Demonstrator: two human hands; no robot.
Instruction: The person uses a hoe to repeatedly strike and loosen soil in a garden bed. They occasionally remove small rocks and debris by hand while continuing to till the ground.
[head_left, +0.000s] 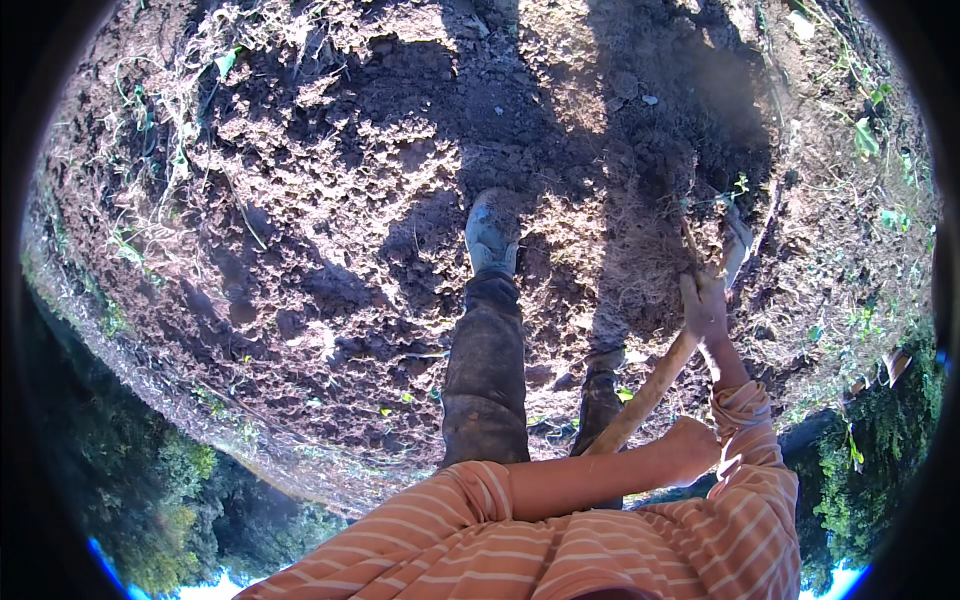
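My right hand (705, 304) is low over the soil, around the upper-right end of a thick wooden tool handle (651, 384). Just beyond its fingers is a pale, flat piece (739, 244), perhaps the tool's metal head, with thin stems and roots about it. The handle slants down to the left and passes behind my left forearm. That forearm crosses in front of my body, and my left hand (691, 450) is bent into a fist beside my right forearm. Its fingers are turned from view, so whether it holds anything cannot be told.
Loose, clumpy soil (337, 210) surrounds me, with dry roots and vines (176, 142) at the upper left. My front foot, in a dusty shoe (491, 229), stands on the soil; the other leg (600, 397) is farther back. Green plants (866, 139) grow at the right; trees show along the lower rim.
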